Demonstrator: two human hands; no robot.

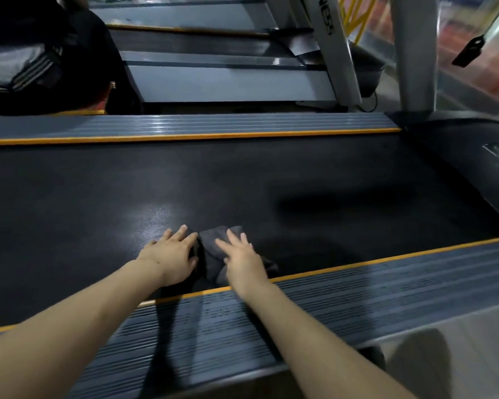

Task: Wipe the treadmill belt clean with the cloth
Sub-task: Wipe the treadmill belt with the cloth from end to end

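Observation:
A black treadmill belt [242,180] runs across the view between two ribbed grey side rails edged in orange. A dark grey cloth [212,249] lies bunched on the belt near its front edge. My left hand [173,254] lies flat with straight fingers on the cloth's left part. My right hand [242,259] presses flat on the cloth's right part, fingers spread. Much of the cloth is hidden under both palms.
The near side rail [343,300] passes under my forearms; the far rail [185,129] borders the belt's other edge. The motor hood [458,156] rises at right beside a grey upright [412,53]. A second treadmill [228,79] stands behind. A person in dark clothes [41,59] crouches at top left.

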